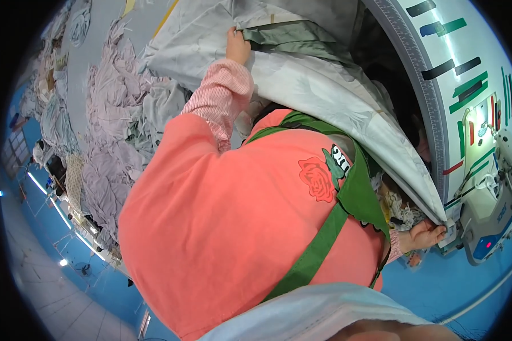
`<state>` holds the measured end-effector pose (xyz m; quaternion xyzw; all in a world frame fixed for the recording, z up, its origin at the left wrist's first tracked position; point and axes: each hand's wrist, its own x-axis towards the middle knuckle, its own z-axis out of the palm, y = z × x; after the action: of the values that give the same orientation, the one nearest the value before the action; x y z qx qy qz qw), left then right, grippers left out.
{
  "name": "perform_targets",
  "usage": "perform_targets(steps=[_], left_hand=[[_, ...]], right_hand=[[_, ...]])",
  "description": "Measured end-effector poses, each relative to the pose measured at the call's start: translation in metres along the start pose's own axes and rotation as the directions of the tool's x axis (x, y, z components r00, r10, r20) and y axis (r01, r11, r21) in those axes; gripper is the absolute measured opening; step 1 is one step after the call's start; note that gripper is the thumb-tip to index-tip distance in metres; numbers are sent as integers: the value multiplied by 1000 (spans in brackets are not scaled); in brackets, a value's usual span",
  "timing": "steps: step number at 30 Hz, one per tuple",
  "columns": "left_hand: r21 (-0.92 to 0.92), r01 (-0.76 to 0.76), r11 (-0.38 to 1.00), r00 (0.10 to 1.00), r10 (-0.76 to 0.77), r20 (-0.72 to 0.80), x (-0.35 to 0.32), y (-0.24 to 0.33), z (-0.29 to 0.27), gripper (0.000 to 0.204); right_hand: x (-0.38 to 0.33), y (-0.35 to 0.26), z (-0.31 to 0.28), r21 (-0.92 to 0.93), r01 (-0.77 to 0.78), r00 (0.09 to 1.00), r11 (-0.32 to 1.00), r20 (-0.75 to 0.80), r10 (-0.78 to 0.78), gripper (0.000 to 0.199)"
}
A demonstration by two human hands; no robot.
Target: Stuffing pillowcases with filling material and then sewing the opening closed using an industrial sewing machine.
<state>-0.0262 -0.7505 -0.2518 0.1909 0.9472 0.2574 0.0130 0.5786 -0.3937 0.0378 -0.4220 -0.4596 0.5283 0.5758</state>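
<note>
A large white fabric sheet with a faint grey pattern point(301, 77) stretches in front of me between my two hands. Up at the far middle, my left hand point(238, 46) pinches the sheet where a grey-green fabric band point(296, 37) lies along it. Low on the right, my right hand point(425, 234) is closed on the sheet's narrow corner, close to the sewing machine point(489, 210). Between the hands the sheet's near edge runs in a taut slant. Folds hide part of its far side.
A pale sewing table point(461, 34) with a curved-looking ruler strip point(429, 108) and coloured tape marks lies right. Heaped pale fabric pieces point(114, 113) fill the left. Scraps point(398, 207) gather below the sheet, above a blue floor point(438, 284).
</note>
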Motion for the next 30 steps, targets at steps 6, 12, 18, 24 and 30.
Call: perform_targets(steps=[6,12,18,24,30], left_hand=[[117,-15,993,995,26,-98,83,1,-49,28],[41,-412,910,880,409,-239,94,20,-88,19],[195,-246,950,967,226,119,54,6,-48,18],[5,-273,962,961,273,-34,23,24,-55,26],[49,-195,980,977,198,-76,37,19,-72,31]], right_hand=[[-3,-8,4,-39,-9,1000,999,12,10,12],[-3,4,-7,33,24,999,999,20,-25,15],[-3,5,-1,11,-39,998,999,41,39,12],[-12,5,-3,17,-30,999,999,13,29,11],[-2,9,-1,32,-38,998,999,44,36,11]])
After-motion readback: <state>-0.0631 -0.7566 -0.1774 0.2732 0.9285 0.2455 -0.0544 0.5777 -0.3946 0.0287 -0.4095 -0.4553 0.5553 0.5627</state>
